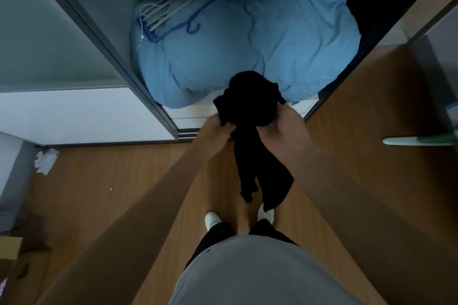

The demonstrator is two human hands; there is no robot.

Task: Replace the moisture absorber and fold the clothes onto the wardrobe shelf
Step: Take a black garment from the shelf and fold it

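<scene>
- Head view: black garment (250, 106) is held in the air between both hands, in front of the open wardrobe (106, 39) and near the blue duvet (247, 39).
- Left hand (215, 131) pinches an edge with curled fingers; right hand (285, 129) cups the bunched top, fingers wrapped round it.
- Long axis is vertical: bunched end up, two loose ends hanging toward the shoes (213, 220).
- Judgement: find the top edge, spread the hands apart and let the cloth hang flat before folding.

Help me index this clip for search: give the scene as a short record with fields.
left hand: grips black garment
right hand: holds it too
garment state: bunched on top, rest hanging toward the floor
wardrobe: blue duvet inside, blue hanger lying on it
floor, left: crumpled white paper
</scene>
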